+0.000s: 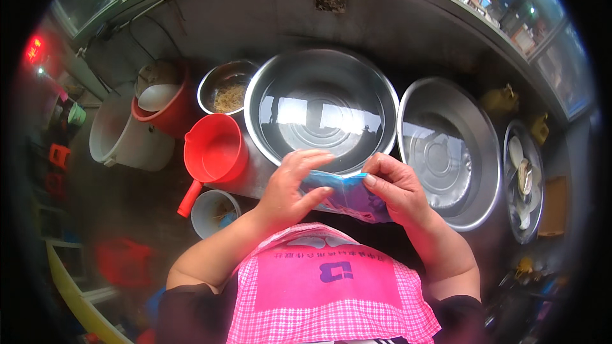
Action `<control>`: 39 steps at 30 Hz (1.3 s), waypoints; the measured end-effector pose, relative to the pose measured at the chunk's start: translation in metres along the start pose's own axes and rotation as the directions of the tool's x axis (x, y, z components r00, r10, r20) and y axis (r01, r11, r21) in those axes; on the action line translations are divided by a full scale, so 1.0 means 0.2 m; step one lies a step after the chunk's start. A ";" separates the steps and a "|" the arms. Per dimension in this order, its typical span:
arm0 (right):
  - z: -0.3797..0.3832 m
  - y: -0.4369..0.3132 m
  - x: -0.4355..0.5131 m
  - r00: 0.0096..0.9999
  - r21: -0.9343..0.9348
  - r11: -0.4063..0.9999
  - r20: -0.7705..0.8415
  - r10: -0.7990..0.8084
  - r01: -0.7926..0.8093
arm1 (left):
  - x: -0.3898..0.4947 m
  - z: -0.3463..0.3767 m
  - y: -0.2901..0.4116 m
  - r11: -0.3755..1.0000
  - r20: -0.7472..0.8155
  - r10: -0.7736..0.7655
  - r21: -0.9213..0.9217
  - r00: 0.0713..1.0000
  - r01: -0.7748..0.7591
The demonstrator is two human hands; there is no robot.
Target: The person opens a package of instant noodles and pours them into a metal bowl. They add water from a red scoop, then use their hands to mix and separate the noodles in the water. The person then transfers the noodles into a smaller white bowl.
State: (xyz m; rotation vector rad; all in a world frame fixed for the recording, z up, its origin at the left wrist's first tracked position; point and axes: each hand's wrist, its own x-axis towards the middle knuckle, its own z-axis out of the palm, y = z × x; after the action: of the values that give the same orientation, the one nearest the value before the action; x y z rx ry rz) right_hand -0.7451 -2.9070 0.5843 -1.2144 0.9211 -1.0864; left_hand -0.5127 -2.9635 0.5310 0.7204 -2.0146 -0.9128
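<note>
A blue and purple printed plastic packet (354, 198) is in front of me, just off the near rim of the large steel basin (253, 134). My right hand (399, 188) pinches its upper right corner between thumb and fingers. At the packet's left end is my left hand (291, 191), thumb and fingers spread apart; whether it touches the plastic is hard to see. Clear liquid with bright window reflections lies in the large basin. To its right, a second steel basin (487, 191) also holds some liquid.
A red plastic dipper (215, 148) stands on the left, above a small white bucket (198, 220). Behind it are a steel bowl (205, 88) with shredded food, a reddish bucket (167, 119) and a white bucket (107, 138). An oval steel tray (514, 210) holds ladle-like utensils at far right.
</note>
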 end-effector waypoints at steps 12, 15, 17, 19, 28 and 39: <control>0.04 -0.17 0.12 0.932 -0.774 0.530 0.224 -0.284 0.347 | 0.12 -0.01 0.11 0.880 0.154 -0.178 -0.418 0.972 0.228; 0.03 -0.17 0.16 0.901 -0.813 0.398 0.340 -0.271 0.426 | 0.12 0.00 0.11 0.947 0.130 -0.109 -0.289 0.985 0.143; 0.02 -0.17 0.17 0.916 -0.820 0.410 0.345 -0.203 0.399 | 0.11 -0.01 0.11 0.941 0.141 -0.116 -0.302 0.983 0.154; 0.01 -0.16 0.17 0.927 -0.792 0.485 0.343 -0.149 0.371 | 0.11 -0.01 0.11 0.943 0.143 -0.107 -0.298 0.984 0.146; 0.00 -0.08 0.14 0.945 -0.551 0.817 0.326 0.026 0.168 | 0.09 -0.01 0.10 0.969 0.125 0.046 -0.245 0.991 -0.014; 0.02 0.02 0.07 0.976 -0.417 0.909 0.205 0.071 0.021 | 0.11 0.00 0.06 0.983 0.223 0.142 -0.149 0.964 -0.110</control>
State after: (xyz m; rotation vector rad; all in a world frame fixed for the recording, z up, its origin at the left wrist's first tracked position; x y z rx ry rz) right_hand -0.7383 -2.9192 0.5809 -1.6335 1.0261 -0.7326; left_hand -0.5251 -2.9732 0.5494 0.4199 -2.1497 -1.0872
